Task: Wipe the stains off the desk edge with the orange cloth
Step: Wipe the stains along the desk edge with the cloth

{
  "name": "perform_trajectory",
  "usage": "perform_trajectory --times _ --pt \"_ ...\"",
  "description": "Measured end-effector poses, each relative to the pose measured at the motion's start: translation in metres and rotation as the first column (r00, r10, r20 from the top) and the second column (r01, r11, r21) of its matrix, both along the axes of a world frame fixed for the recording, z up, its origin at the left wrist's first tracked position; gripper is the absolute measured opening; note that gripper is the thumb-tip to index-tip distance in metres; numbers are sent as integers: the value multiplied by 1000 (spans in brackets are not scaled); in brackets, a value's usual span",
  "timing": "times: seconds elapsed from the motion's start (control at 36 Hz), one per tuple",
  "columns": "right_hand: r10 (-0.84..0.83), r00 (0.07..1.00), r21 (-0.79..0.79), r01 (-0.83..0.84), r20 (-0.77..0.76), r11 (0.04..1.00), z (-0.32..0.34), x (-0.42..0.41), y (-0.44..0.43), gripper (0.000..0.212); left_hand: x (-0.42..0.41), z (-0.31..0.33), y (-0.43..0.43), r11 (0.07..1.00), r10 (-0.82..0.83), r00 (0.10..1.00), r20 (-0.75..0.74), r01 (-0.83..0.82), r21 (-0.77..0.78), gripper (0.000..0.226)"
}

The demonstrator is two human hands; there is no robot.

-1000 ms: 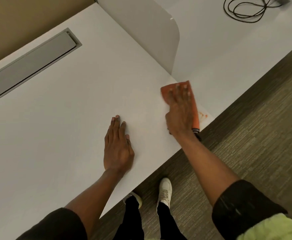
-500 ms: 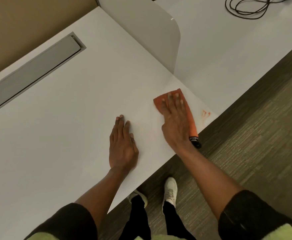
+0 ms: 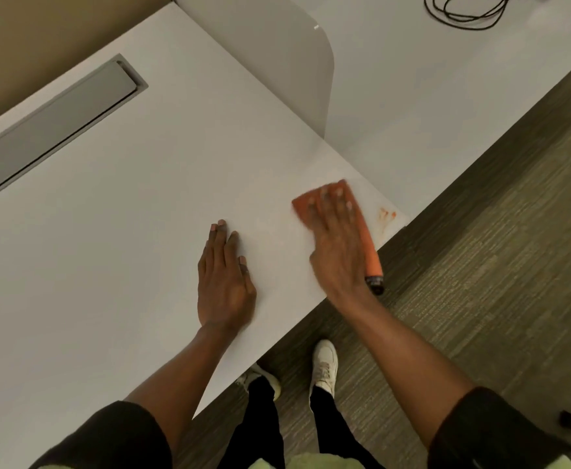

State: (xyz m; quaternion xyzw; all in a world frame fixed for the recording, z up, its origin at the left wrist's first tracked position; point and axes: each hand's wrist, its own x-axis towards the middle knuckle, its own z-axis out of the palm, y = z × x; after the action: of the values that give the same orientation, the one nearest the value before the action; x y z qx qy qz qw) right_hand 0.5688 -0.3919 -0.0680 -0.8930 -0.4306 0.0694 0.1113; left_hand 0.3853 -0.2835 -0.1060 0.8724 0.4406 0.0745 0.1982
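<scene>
My right hand lies flat on the orange cloth and presses it onto the white desk close to the front edge; the hand is motion-blurred. Small orange-red stains show on the desk's right corner, just right of the cloth and uncovered. An orange tube with a black tip sticks out beside my right hand over the desk edge. My left hand rests palm down on the desk, fingers together, holding nothing.
A grey divider panel stands between this desk and the neighbouring one. A grey cable-tray lid is set into the desk at far left. A black cable coils at top right. Carpet and my shoes lie below the edge.
My right hand has slid the cloth left and toward me, off the stains, which now show fully. My left hand has stayed flat in place.
</scene>
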Motion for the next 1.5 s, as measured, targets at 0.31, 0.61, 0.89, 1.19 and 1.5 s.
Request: perform_trajectory --times 0.31,0.61,0.89,1.19,1.5 --pt "-15 999 38 16 -44 999 -3 -57 -35 83 1 -5 1 1000 0 1000 8 -1 23 54" --pt "-231 971 -52 234 57 971 4 53 -32 85 2 4 0 1000 -10 1000 -5 10 26 53" --pt "128 992 73 -127 -14 989 -6 -60 -37 75 2 1 0 1000 11 1000 -4 -11 22 53" --pt "-301 953 119 296 23 948 -5 56 -46 85 4 5 0 999 -7 1000 -1 7 39 51" --pt "-18 999 216 28 -48 976 -15 -1 -55 78 2 2 -1 999 10 1000 13 -10 31 52"
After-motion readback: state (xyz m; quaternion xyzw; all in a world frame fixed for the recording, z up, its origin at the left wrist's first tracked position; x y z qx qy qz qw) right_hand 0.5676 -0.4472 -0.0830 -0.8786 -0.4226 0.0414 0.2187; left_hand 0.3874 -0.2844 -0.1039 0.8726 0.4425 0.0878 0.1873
